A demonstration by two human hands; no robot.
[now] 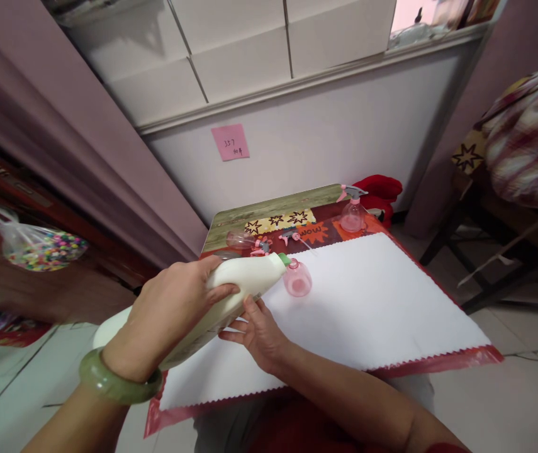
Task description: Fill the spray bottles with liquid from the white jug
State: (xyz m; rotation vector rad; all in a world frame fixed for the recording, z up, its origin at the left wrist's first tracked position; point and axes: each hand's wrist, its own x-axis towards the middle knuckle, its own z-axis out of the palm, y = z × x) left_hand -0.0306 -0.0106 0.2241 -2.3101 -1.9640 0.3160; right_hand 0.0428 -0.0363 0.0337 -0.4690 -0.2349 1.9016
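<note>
My left hand is wrapped round the handle of a large white jug, tipped down to the right. Against its lower side rests my right hand, thumb up and fingers partly behind the jug, steadying it. The jug's green spout is at the mouth of a clear pink bottle, which stands upright without its spray head; whether they touch I cannot tell. Behind that bottle lies a loose grey-and-pink spray head with its tube.
Under the bottle is a white sheet on the small table. A spray bottle stands at the back right; another lies at the back left. A wall rises behind; a bag of coloured beads hangs left.
</note>
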